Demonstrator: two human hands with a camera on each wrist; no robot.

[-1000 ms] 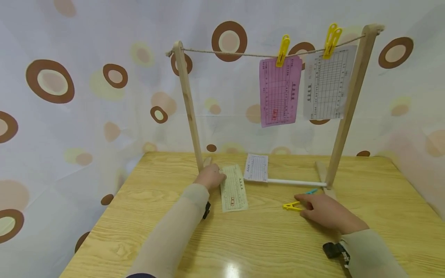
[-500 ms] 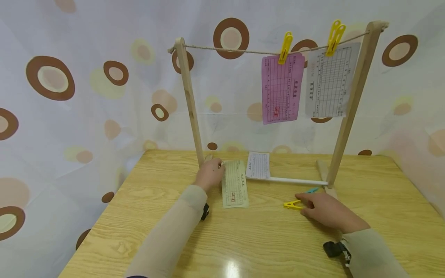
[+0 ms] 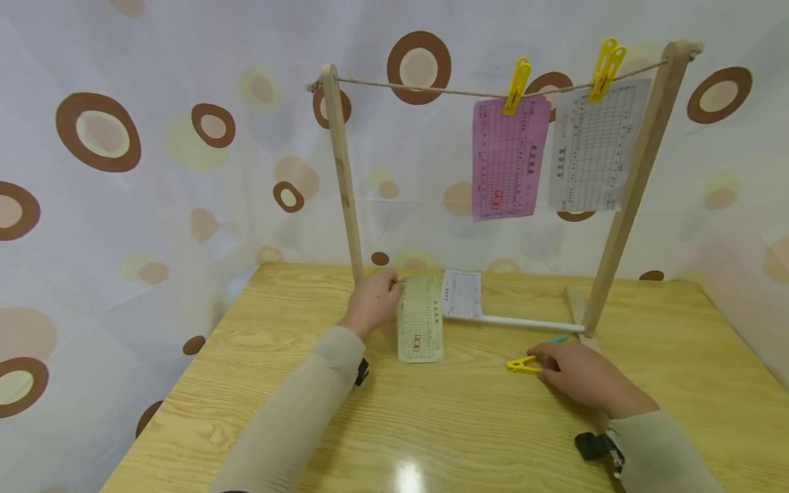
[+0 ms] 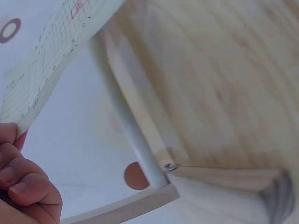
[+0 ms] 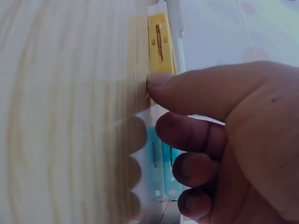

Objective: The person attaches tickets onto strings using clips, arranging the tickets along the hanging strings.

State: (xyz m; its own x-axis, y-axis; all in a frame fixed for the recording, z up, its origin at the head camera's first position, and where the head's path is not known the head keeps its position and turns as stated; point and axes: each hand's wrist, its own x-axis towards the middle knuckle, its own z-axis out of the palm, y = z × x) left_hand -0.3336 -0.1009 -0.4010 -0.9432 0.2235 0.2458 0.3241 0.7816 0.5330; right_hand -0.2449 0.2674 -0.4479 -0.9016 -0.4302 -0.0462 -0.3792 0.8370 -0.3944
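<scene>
My left hand (image 3: 373, 301) pinches the upper left corner of a pale green printed slip (image 3: 420, 318). In the left wrist view the slip (image 4: 46, 60) slants upward from the thumb and fingertip, the other fingers curled. On the table at the right, my right hand (image 3: 579, 376) holds a yellow clothespin (image 3: 522, 365) between thumb and index finger. The right wrist view shows the thumb over the handle end of this clothespin (image 5: 160, 44), its spring in sight. Just beyond the right hand's fingers lies a teal clothespin (image 3: 557, 339), partly hidden.
A wooden frame (image 3: 641, 178) carries a rope (image 3: 425, 89) across its top. From it hang a pink slip (image 3: 510, 161) and a white slip (image 3: 600, 147), held by yellow clothespins (image 3: 519, 85). Another white slip (image 3: 462, 294) lies against the white bottom bar (image 3: 530, 323).
My left hand has moved slightly up and away with the pale green slip, which now hangs straighter. The right hand and its clothespin stay in place. The head view has shifted a little.
</scene>
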